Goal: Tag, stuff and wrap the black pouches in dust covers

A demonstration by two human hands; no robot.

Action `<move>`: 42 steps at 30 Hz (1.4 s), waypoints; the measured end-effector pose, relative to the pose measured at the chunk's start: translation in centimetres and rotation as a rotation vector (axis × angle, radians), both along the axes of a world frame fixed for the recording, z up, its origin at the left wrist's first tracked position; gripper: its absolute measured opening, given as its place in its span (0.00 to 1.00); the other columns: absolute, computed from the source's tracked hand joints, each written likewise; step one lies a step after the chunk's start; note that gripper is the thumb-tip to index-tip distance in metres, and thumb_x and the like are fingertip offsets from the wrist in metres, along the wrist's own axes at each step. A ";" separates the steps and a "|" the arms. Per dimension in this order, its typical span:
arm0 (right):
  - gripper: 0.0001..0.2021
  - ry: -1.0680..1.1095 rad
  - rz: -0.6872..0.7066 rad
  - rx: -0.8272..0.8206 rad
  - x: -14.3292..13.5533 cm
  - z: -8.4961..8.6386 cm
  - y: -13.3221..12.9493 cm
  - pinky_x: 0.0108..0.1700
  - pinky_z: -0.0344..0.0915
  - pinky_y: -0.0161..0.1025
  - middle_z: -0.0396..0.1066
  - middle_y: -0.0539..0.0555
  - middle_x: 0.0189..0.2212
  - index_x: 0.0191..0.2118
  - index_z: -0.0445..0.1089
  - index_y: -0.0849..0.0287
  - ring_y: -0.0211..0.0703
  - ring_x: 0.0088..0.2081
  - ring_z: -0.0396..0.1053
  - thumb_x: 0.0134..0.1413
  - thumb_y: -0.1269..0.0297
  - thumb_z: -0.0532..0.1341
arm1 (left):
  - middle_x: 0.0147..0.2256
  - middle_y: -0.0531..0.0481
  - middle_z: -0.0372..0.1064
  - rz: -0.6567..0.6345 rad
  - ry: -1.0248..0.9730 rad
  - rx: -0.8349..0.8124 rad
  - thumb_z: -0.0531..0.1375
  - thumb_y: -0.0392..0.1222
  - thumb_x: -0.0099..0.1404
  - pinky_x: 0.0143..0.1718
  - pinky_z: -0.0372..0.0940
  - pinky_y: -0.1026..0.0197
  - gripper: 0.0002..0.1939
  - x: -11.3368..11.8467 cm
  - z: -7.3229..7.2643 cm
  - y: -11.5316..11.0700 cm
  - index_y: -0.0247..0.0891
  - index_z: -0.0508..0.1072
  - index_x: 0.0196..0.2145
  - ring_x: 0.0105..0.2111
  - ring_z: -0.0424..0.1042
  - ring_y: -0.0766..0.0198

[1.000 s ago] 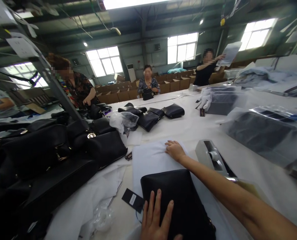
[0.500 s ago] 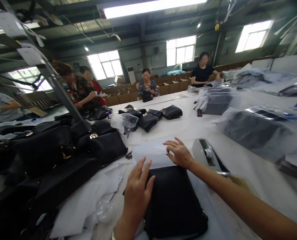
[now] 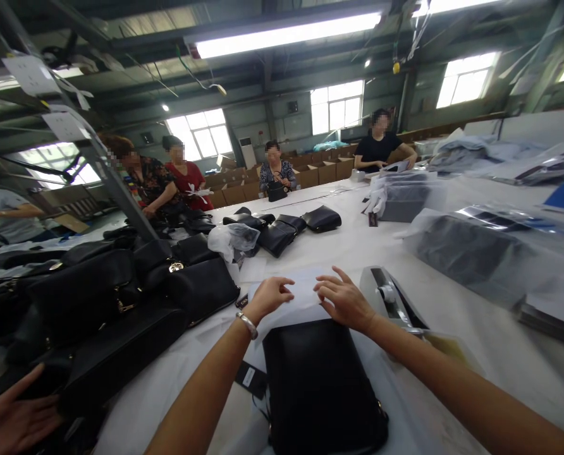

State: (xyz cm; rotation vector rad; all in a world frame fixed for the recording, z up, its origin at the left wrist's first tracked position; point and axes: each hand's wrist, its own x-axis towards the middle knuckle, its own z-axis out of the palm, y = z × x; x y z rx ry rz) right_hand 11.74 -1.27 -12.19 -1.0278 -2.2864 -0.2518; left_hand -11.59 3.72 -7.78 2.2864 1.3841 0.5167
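Note:
A black bag [image 3: 320, 385] lies flat in front of me on white sheeting, with a black hang tag [image 3: 251, 377] at its left side. Just past its far edge is a thin white paper sheet [image 3: 305, 292]. Over the sheet's left part is my left hand [image 3: 269, 297], fingers curled toward the thumb. Facing it from the right, my right hand [image 3: 341, 298] has thumb and forefinger drawn together, other fingers raised. Whatever either pinch holds is too small or see-through to make out. A grey tape dispenser [image 3: 390, 294] stands right of my right hand.
Black bags [image 3: 83, 291] are heaped at the left, where another person's hand [image 3: 19, 411] reaches in. More black bags [image 3: 282, 234] lie farther across the table. Wrapped grey packages [image 3: 472, 253] lie at the right. Several people work at the far side.
My left hand has moved from the bag's left edge forward to the paper sheet, its fingers now curled. My right hand has barely moved. Another person's hand has appeared at the lower left.

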 end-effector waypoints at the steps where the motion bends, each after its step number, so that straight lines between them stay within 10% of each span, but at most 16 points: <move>1: 0.07 -0.004 0.002 0.001 0.0 0.1 -0.1 0.67 0.41 0.56 0.76 0.52 0.40 0.35 0.68 0.54 0.47 0.55 0.67 0.57 0.74 0.57 | 0.32 0.50 0.80 0.026 0.006 0.027 0.66 0.35 0.58 0.40 0.70 0.61 0.17 0.1 0.3 0.8 0.37 0.77 0.46 0.34 0.79 0.59; 5: 0.08 -0.008 0.000 0.024 -0.1 0.4 -0.7 0.67 0.42 0.57 0.74 0.53 0.38 0.39 0.69 0.55 0.47 0.51 0.69 0.57 0.74 0.56 | 0.51 0.37 0.74 0.119 -0.004 0.154 0.58 0.38 0.67 0.56 0.62 0.51 0.20 0.4 2.1 1.6 0.33 0.70 0.55 0.52 0.72 0.53; 9: 0.18 -0.002 -0.028 0.055 0.0 1.0 -1.8 0.67 0.43 0.57 0.74 0.53 0.38 0.53 0.67 0.57 0.46 0.46 0.70 0.57 0.74 0.57 | 0.55 0.46 0.71 -0.065 -0.009 0.108 0.59 0.53 0.66 0.56 0.63 0.57 0.26 -0.1 2.7 -3.1 0.43 0.66 0.59 0.54 0.71 0.57; 11: 0.18 -0.015 -0.023 0.080 0.2 1.3 -2.6 0.67 0.43 0.58 0.74 0.53 0.37 0.53 0.68 0.55 0.46 0.44 0.70 0.57 0.73 0.58 | 0.61 0.44 0.63 -0.221 0.085 0.126 0.65 0.53 0.59 0.59 0.61 0.49 0.39 -0.4 1.8 -6.3 0.45 0.58 0.65 0.60 0.64 0.51; 13: 0.16 -0.040 -0.013 0.104 0.4 1.5 -3.6 0.67 0.43 0.59 0.74 0.52 0.35 0.50 0.70 0.53 0.45 0.42 0.70 0.57 0.73 0.57 | 0.61 0.43 0.64 -0.112 0.191 0.233 0.66 0.41 0.60 0.60 0.58 0.40 0.35 -0.6 0.4 -9.0 0.45 0.60 0.63 0.60 0.64 0.48; 18: 0.11 -0.108 -0.052 0.109 1.4 1.2 -6.8 0.63 0.52 0.55 0.74 0.51 0.31 0.43 0.74 0.54 0.43 0.36 0.70 0.59 0.73 0.57 | 0.49 0.48 0.76 0.023 0.193 0.438 0.52 0.21 0.62 0.55 0.68 0.51 0.25 -1.3 -2.9 -13.1 0.42 0.74 0.50 0.49 0.75 0.59; 27: 0.18 -0.025 0.050 0.150 2.2 -3.1 -13.6 0.64 0.55 0.54 0.77 0.53 0.47 0.52 0.72 0.54 0.43 0.49 0.73 0.64 0.77 0.53 | 0.54 0.46 0.72 -0.089 0.218 0.682 0.48 0.23 0.67 0.52 0.71 0.53 0.24 -3.2 -6.9 -18.5 0.37 0.71 0.54 0.53 0.72 0.58; 32: 0.19 -0.040 0.077 0.150 2.9 -5.3 -14.1 0.63 0.60 0.53 0.75 0.55 0.50 0.56 0.69 0.56 0.43 0.52 0.72 0.64 0.77 0.52 | 0.57 0.44 0.69 -0.099 0.241 0.655 0.51 0.33 0.71 0.60 0.62 0.42 0.18 -2.0 -6.8 -20.2 0.38 0.68 0.57 0.57 0.68 0.55; 42: 0.17 -0.027 0.151 -0.225 3.3 -3.0 -19.1 0.63 0.58 0.53 0.75 0.55 0.50 0.55 0.70 0.54 0.45 0.54 0.71 0.64 0.71 0.55 | 0.64 0.41 0.58 -0.174 0.262 0.471 0.55 0.41 0.70 0.63 0.57 0.44 0.23 0.0 -7.8 -21.8 0.34 0.63 0.61 0.64 0.57 0.50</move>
